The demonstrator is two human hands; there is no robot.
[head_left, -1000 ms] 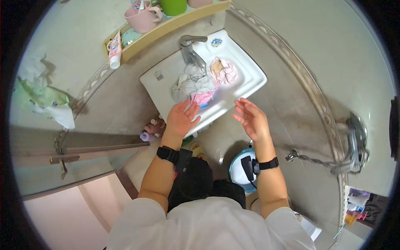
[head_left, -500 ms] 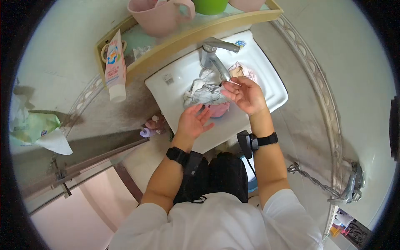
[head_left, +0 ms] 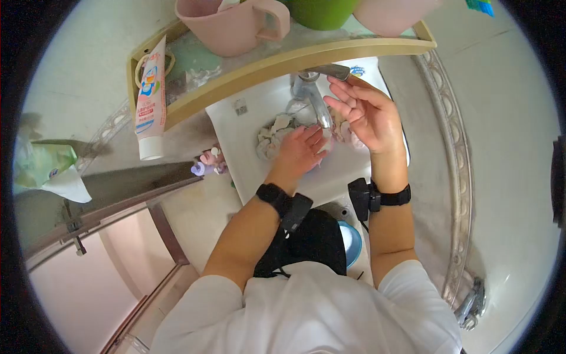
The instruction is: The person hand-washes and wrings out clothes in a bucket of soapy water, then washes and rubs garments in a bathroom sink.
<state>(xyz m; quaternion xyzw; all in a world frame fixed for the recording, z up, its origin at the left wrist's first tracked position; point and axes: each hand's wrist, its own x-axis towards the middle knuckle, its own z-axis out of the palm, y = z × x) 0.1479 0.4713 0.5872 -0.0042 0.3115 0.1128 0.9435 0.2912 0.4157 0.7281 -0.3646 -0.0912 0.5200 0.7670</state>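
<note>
My right hand (head_left: 377, 118) is raised at the faucet lever (head_left: 337, 71), fingers apart and partly curled, fingertips at the lever's end; I cannot tell how firmly they touch it. Below the spout of the metal faucet (head_left: 318, 105), my left hand (head_left: 299, 152) has its fingers stretched out and holds nothing. A crumpled grey-white cloth (head_left: 272, 134) lies in the white sink (head_left: 230, 127), just left of that hand and partly covered by it. Behind the spout, a pinkish bunched cloth (head_left: 345, 130) sits partly hidden by my right hand.
Above the sink runs a yellow-edged shelf (head_left: 247, 66) with a pink mug (head_left: 221, 29), a green cup (head_left: 323, 13) and a pink tube (head_left: 152, 97). A blue basin (head_left: 354, 245) stands below. A tissue pack (head_left: 47, 168) hangs at left.
My right hand has moved up from beside the spout to the lever. The left hand has moved up and right, under the spout. The view has shifted towards the shelf.
</note>
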